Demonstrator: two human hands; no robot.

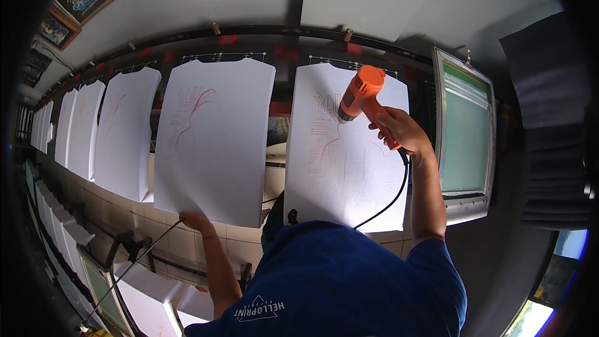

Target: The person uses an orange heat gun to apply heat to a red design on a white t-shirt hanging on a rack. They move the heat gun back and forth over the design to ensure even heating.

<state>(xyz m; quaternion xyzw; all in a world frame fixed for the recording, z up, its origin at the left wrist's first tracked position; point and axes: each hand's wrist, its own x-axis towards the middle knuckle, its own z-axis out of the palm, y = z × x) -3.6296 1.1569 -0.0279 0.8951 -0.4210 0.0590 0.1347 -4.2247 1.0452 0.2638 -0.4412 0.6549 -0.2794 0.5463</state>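
Gripping the orange plastic heat gun (368, 93) around its handle, the right hand (399, 130) aims the dark nozzle down at the white, shirt-shaped fabric panel (312, 200) on the right; the gap between them cannot be judged. The left hand (198, 221) appears closed around a thin black cord (148, 250), beside the near edge of the neighbouring white fabric panel with red line print (215, 131).

The gun looks rigid and moderately heavy, with its weight likely in the bulky head. The handle seems the sound place to hold it; the nozzle may be hot. The flexible black cable (399, 195) looping near from its handle could drag across the fabric, which looks soft, flat and easily scorched, and best handled by its outer edges, away from the fine print.

Farther out, a silver-framed screen with green mesh (465, 143) stands to the right; more white panels (125, 137) line the left.
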